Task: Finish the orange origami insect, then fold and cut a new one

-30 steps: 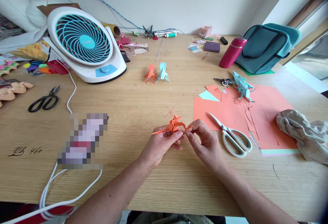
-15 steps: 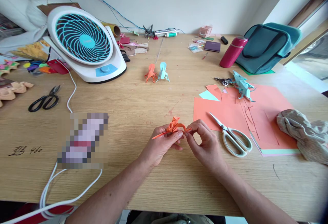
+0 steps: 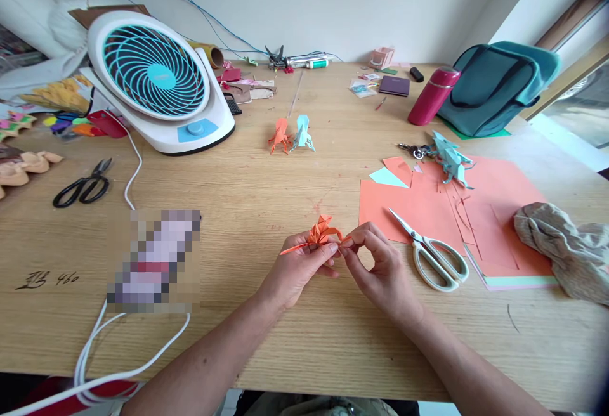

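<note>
An orange folded-paper figure [image 3: 320,234] is held just above the wooden table [image 3: 266,188] near its front middle. My left hand [image 3: 297,270] pinches its body from below, a thin pointed strip sticking out to the left. My right hand [image 3: 380,267] pinches a thin paper limb at the figure's right end, thumb and forefinger pressed together. Both hands' fingers are closed on the paper.
White-handled scissors [image 3: 431,252] lie on orange paper sheets [image 3: 428,213] right of my hands, with a teal paper figure [image 3: 450,159] and keys behind. Two small paper figures [image 3: 290,134] stand mid-table. A fan [image 3: 155,80], black scissors [image 3: 83,184], a white cable, pink bottle [image 3: 431,96], teal bag [image 3: 495,86], cloth [image 3: 566,251].
Hardly anything has moved. The paper figure and both hands have shifted very slightly, my right fingers working the thin limb closer to the left hand.
</note>
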Available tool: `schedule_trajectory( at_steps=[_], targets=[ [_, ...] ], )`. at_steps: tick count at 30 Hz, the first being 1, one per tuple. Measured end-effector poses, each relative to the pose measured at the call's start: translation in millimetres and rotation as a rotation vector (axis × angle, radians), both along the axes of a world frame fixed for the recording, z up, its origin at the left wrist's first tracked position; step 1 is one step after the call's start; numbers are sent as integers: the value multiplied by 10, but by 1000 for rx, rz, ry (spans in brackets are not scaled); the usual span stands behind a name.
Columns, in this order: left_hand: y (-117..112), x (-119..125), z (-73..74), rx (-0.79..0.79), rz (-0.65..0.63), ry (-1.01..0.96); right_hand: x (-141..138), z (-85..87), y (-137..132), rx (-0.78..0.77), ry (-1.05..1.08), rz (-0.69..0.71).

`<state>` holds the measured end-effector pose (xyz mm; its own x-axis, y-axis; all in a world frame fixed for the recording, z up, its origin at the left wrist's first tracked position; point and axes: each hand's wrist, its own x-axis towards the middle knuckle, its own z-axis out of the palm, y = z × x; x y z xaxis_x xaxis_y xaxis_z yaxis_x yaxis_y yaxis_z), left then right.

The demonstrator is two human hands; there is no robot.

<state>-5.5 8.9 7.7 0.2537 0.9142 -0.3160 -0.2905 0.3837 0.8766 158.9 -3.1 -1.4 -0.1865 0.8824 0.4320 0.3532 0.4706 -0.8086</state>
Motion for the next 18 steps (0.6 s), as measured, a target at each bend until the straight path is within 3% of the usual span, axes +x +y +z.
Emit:
schedule_trajectory(
  at_steps=[18],
  targets=[
    [3, 24, 31, -2, 39, 29, 9, 12, -16, -43, 44, 4]
  ],
)
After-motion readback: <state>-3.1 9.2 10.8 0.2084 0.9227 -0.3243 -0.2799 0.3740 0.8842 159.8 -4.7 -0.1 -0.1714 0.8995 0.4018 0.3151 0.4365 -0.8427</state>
